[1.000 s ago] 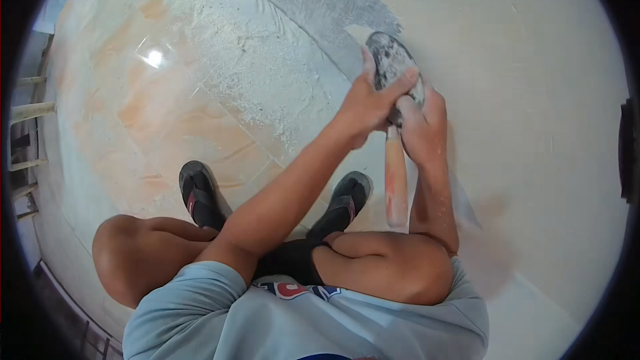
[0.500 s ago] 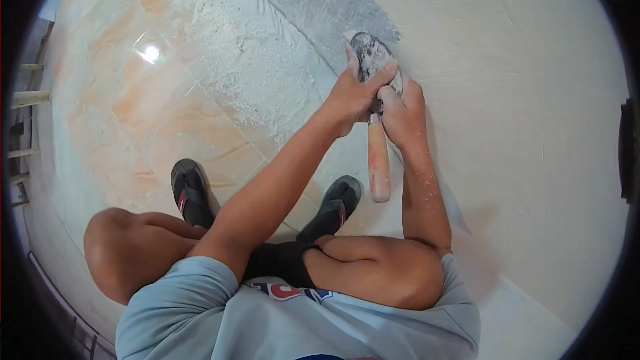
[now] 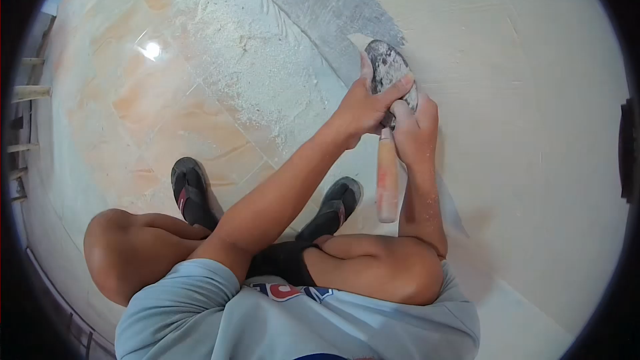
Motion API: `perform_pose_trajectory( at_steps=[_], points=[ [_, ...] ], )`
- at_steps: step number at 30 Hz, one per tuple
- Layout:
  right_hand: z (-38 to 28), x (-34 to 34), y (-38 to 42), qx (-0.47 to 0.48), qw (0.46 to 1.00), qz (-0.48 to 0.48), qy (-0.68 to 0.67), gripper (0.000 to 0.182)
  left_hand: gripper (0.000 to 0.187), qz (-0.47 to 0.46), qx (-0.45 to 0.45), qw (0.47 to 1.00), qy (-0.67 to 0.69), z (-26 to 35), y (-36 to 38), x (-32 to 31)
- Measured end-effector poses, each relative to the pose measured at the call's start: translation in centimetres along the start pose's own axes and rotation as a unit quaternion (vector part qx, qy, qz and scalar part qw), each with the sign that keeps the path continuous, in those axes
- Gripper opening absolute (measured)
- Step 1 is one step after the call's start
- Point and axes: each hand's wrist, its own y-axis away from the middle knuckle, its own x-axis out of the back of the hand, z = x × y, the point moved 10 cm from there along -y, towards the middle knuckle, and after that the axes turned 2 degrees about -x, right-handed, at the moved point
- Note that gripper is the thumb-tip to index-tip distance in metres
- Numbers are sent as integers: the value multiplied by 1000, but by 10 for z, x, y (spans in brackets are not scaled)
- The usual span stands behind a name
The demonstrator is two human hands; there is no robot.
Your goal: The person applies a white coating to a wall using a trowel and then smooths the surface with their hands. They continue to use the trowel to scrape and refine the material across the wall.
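My left hand (image 3: 373, 105) is closed around the near end of a trowel's blade, its thumb lying across the face. The trowel (image 3: 393, 70) has a dark, rounded blade crusted with whitish residue. Its worn wooden handle, marked with red, points back toward my body. My right hand (image 3: 417, 123) grips the blade's base from the right, thumb on top near the neck. Neither hand is on the handle. A pale corner of something (image 3: 360, 41) shows just beyond my left fingers; I cannot make out what it is.
White powder and crumbs (image 3: 247, 60) are scattered over the glossy orange-and-cream tiled floor (image 3: 160, 120). A smooth cream surface (image 3: 520, 107) spreads to the right, with a rough grey patch (image 3: 340, 0) at the top. My feet in dark sandals (image 3: 330, 210) are below my arms.
Both hands and the trowel have shifted slightly right and closer to my body. The grip on the blade looks the same.
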Motion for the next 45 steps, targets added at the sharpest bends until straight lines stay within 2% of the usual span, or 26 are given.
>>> perform_pose_trajectory(
  at_steps=[2,3,4,5,6,7,8,10,11,14,16,17,19,20,22,23,28,30,34,37,38,40,42,44,45],
  points=[
    [5,-3,-5,13,999,-8,42,37,128,10,0,1000,-19,-2,-9,12],
    [9,-4,-5,8,999,-11,45,37,129,-30,22,999,12,2,-12,8],
    [11,-2,-2,13,999,-3,50,37,129,-28,27,999,16,0,-4,2],
    [9,0,-2,22,998,6,54,37,119,7,21,1000,-5,3,3,1],
    [4,3,5,-4,1000,3,3,37,109,42,15,999,-26,12,11,1],
    [-1,6,7,1,1000,4,1,37,110,-19,24,999,-31,9,11,-7],
    [-4,8,8,1,1000,6,2,36,110,-20,19,999,-34,8,8,-7],
    [-10,6,6,3,1000,-2,-6,36,121,-3,20,1000,11,-2,4,-3],
    [-7,1,-2,12,1000,-13,16,36,126,-27,21,999,3,-4,-8,2],
    [4,-2,-2,3,998,-29,61,34,129,-40,13,999,33,2,-8,2],
    [-5,13,12,16,1000,12,21,33,132,8,30,998,-50,5,8,-3],
    [-4,20,17,6,999,4,37,33,135,-12,-11,1000,-22,4,10,-12],
    [-7,23,21,-14,1000,-11,-7,34,125,-10,11,999,-40,15,26,-26],
    [0,23,19,-14,1000,-18,-17,35,125,4,-25,999,-43,10,20,-24],
    [-8,20,13,20,998,49,16,16,124,-9,28,999,-43,14,17,-14],
    [4,11,9,19,999,-2,43,37,124,-21,14,999,-27,9,8,-8],
    [-11,25,21,-13,1000,-3,16,39,124,-20,19,999,-43,11,21,-24],
    [-13,24,20,-13,1000,-16,5,39,134,-35,34,999,-19,3,18,-27],
    [-4,17,10,1,998,-12,63,36,134,-27,41,998,37,5,11,-17],
    [-18,32,27,-39,999,-2,26,34,134,-44,56,997,-16,5,26,-35],
    [-25,31,27,-21,999,13,-47,21,134,-44,55,997,-17,5,25,-33],
    [-19,27,18,-20,1000,2,-10,23,134,-34,31,999,20,7,21,-33],
    [-6,22,9,-16,998,-9,64,26,135,-36,57,998,-5,1,16,-25],
    [-8,28,16,-6,998,11,55,30,136,-28,45,998,30,6,17,-25],
    [-13,32,20,6,999,30,42,33,136,-40,61,997,-19,13,25,-30]
  ],
)
